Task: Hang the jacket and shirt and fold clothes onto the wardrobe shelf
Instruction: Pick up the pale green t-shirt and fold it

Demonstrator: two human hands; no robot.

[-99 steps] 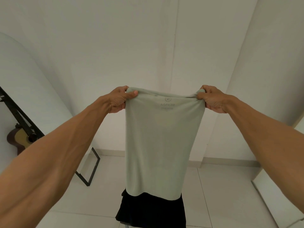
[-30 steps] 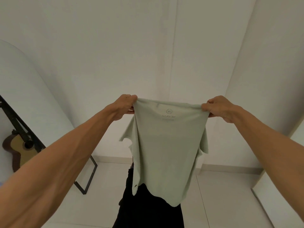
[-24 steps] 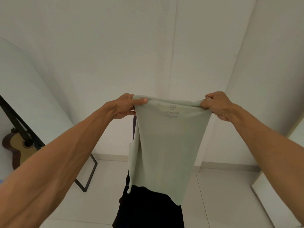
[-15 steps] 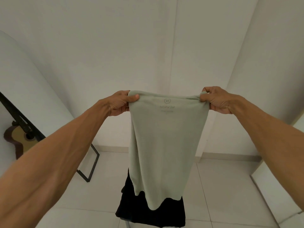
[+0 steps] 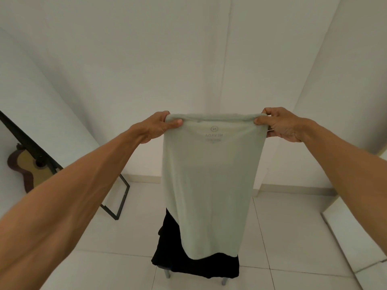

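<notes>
A pale green T-shirt (image 5: pixel 209 185) hangs in front of me at arm's length, folded lengthwise into a narrow panel with a mirrored neck print near its top. My left hand (image 5: pixel 156 126) pinches the top left corner. My right hand (image 5: pixel 278 124) pinches the top right corner. The top edge is stretched level between both hands. Below and behind the shirt's hem, a black garment (image 5: pixel 196 262) is draped over a seat with grey legs (image 5: pixel 167 274).
White walls stand ahead and on both sides, over a white tiled floor (image 5: pixel 293 237). A black metal frame (image 5: pixel 117 197) leans at the left, with a guitar (image 5: pixel 25 168) behind it. A white furniture edge (image 5: pixel 354 237) runs along the lower right.
The shirt's sleeves flared out a second ago and have dropped back into the narrow panel. Both hands rose slightly and keep their grips; the hem now hangs still.
</notes>
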